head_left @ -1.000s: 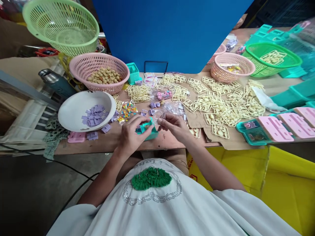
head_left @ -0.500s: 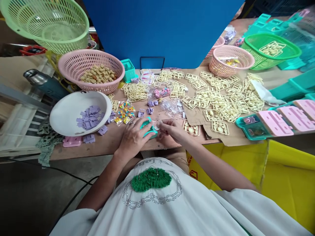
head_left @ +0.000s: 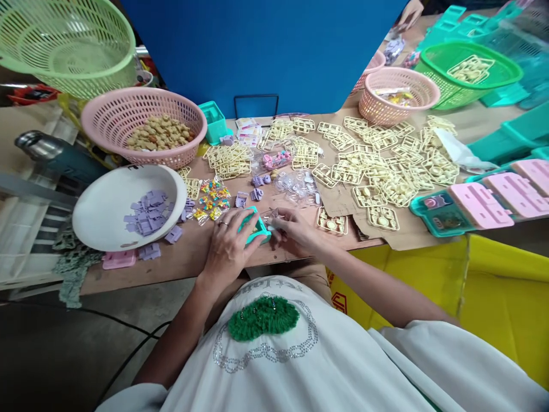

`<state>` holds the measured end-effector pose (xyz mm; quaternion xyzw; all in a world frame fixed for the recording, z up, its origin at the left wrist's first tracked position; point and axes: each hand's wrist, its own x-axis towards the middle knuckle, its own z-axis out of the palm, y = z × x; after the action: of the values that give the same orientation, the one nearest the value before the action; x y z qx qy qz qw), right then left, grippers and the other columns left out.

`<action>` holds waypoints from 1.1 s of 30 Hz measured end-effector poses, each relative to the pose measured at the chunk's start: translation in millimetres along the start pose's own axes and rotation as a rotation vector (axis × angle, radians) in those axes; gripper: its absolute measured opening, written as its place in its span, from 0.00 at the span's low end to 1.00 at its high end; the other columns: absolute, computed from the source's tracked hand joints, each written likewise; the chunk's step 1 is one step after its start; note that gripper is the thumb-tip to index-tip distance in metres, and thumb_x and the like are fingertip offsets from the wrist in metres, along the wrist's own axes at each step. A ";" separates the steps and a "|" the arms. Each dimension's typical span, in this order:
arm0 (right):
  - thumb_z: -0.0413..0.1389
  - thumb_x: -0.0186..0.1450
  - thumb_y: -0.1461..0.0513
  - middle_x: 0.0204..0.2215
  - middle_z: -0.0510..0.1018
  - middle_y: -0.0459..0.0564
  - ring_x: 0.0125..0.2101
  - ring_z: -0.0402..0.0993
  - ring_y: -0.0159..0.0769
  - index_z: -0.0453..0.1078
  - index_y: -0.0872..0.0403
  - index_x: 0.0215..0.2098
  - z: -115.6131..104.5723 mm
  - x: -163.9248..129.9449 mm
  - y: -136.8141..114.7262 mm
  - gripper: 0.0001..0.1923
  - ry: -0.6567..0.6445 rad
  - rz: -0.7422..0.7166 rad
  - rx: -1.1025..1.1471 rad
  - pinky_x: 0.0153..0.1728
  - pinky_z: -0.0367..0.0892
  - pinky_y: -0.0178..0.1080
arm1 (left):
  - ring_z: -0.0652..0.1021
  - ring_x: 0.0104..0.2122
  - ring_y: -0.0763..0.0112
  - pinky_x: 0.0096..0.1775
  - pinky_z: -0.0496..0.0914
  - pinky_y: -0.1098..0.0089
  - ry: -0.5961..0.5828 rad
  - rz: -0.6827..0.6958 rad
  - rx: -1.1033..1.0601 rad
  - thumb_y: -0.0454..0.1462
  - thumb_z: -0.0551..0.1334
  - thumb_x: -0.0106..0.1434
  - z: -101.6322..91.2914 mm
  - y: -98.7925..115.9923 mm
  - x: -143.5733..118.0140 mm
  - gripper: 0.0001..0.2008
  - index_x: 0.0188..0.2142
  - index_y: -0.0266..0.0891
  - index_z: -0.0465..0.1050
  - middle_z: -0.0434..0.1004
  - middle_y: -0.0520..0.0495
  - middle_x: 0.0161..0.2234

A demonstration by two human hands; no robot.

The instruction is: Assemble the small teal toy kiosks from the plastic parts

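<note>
1. We hold the teal box (head_left: 256, 227) in our left hand (head_left: 229, 247), grip closed around it, at the near edge of the surface (head_left: 180, 260), just in front of our body.
2. Our right hand (head_left: 295, 233) meets the box from the right. Its fingertips pinch a small clear piece (head_left: 271, 218) at the box's rim; the piece is too small to make out in detail.
3. To seat it well, we judge the box should stay braced against the surface so it cannot twist while the right fingers press.
4. We would keep the pinch light and line the piece up squarely first; forcing it at a tilt could bend or crack the thin plastic.
5. Spare parts lie close: a clear bag (head_left: 300, 186) just beyond our hands, coloured beads (head_left: 212, 201) to the left, purple tiles in the white bowl (head_left: 103, 229), yellow frames (head_left: 377, 171) spread to the right.
6. A stray elbow could sweep these loose bits off, so we keep our arms tucked in.
</note>
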<state>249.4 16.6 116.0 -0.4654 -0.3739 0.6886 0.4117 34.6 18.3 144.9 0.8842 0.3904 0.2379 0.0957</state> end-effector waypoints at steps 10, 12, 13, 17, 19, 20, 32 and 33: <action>0.65 0.65 0.48 0.13 0.71 0.33 0.12 0.68 0.31 0.62 0.48 0.41 1.6 2.3 -12.4 0.20 -0.135 0.028 0.008 0.16 0.70 0.31 | 0.76 0.62 0.51 0.65 0.69 0.51 -0.002 -0.029 -0.042 0.43 0.63 0.75 -6.1 1.2 0.8 0.17 0.60 0.43 0.70 0.78 0.37 0.61; 0.64 0.65 0.49 0.13 0.70 0.33 0.11 0.67 0.30 0.61 0.48 0.40 2.2 3.0 -13.1 0.19 -0.152 0.052 0.004 0.15 0.70 0.31 | 0.76 0.63 0.51 0.65 0.69 0.51 -0.002 -0.025 -0.037 0.43 0.63 0.76 -6.0 1.4 0.7 0.18 0.61 0.42 0.69 0.78 0.36 0.61; 0.64 0.65 0.49 0.12 0.70 0.32 0.11 0.67 0.30 0.61 0.48 0.39 2.5 3.0 -13.7 0.19 -0.160 0.063 0.003 0.15 0.70 0.32 | 0.76 0.63 0.50 0.65 0.69 0.51 -0.009 -0.022 -0.029 0.43 0.62 0.76 -5.9 1.3 0.8 0.20 0.63 0.41 0.69 0.78 0.36 0.61; 0.65 0.64 0.48 0.12 0.69 0.33 0.11 0.68 0.31 0.61 0.49 0.37 1.8 4.7 -19.5 0.20 -0.171 0.089 -0.012 0.13 0.68 0.32 | 0.75 0.63 0.48 0.65 0.69 0.49 -0.071 -0.003 0.036 0.44 0.60 0.77 -6.4 0.7 1.5 0.23 0.67 0.44 0.69 0.76 0.36 0.63; 0.67 0.63 0.47 0.11 0.69 0.35 0.10 0.67 0.30 0.62 0.49 0.35 -0.8 7.6 -24.1 0.21 -0.167 0.087 -0.068 0.12 0.64 0.30 | 0.74 0.64 0.48 0.65 0.69 0.49 -0.093 0.011 0.062 0.44 0.60 0.77 -7.0 0.4 1.8 0.22 0.67 0.45 0.71 0.76 0.37 0.63; 0.68 0.63 0.48 0.11 0.70 0.37 0.10 0.66 0.29 0.63 0.50 0.34 -2.7 9.5 -26.2 0.21 -0.157 0.079 -0.110 0.11 0.61 0.29 | 0.74 0.64 0.48 0.65 0.69 0.49 -0.098 0.017 0.069 0.44 0.60 0.77 -7.3 0.4 1.9 0.22 0.67 0.45 0.71 0.76 0.37 0.63; 0.67 0.65 0.52 0.12 0.68 0.36 0.11 0.64 0.28 0.64 0.51 0.33 -1.3 9.5 -18.5 0.18 -0.106 0.095 -0.025 0.12 0.65 0.29 | 0.76 0.61 0.47 0.63 0.70 0.47 -0.031 0.071 0.094 0.44 0.61 0.76 -3.5 0.1 2.4 0.22 0.65 0.37 0.73 0.79 0.33 0.60; 0.67 0.65 0.53 0.12 0.68 0.35 0.11 0.64 0.28 0.64 0.51 0.34 -0.2 8.8 -18.0 0.17 -0.084 0.084 -0.024 0.12 0.66 0.29 | 0.76 0.61 0.47 0.63 0.70 0.47 -0.030 0.071 0.092 0.44 0.61 0.76 -3.5 -0.2 3.0 0.22 0.65 0.38 0.73 0.79 0.33 0.60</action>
<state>251.5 31.6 129.2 -0.4563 -0.3792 0.7198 0.3605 34.6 20.6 148.9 0.9044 0.3681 0.2096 0.0523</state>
